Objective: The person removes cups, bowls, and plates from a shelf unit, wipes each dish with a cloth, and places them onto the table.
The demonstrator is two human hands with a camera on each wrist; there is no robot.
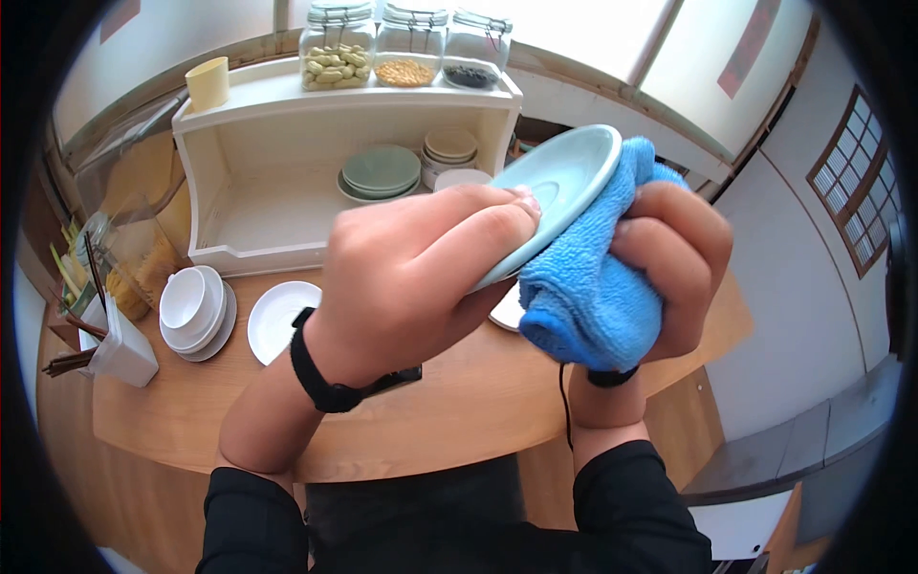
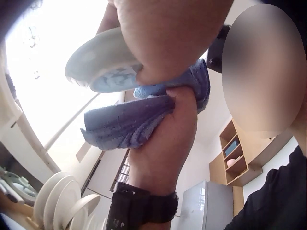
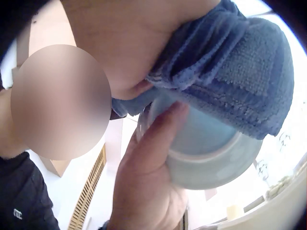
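Note:
A pale blue-green plate (image 1: 564, 182) is held up tilted above the table, gripped at its near-left edge by my left hand (image 1: 411, 258), fingers over its face. In the right wrist view the left thumb lies across the underside of the plate (image 3: 211, 165). My right hand (image 1: 679, 258) grips a bunched blue towel (image 1: 598, 277) and holds it against the plate's right rim and underside. A fold of the towel (image 2: 127, 120) hangs below the plate in the left wrist view. The towel hides part of the right hand's fingers.
On the wooden table (image 1: 459, 421) stand stacked white bowls and plates (image 1: 196, 316), a white plate (image 1: 273, 320) and a chopstick holder (image 1: 124, 349). Behind is a white shelf (image 1: 258, 215) with green plates (image 1: 381, 170); glass jars (image 1: 406, 48) and a cream cup (image 1: 207, 84) sit on top.

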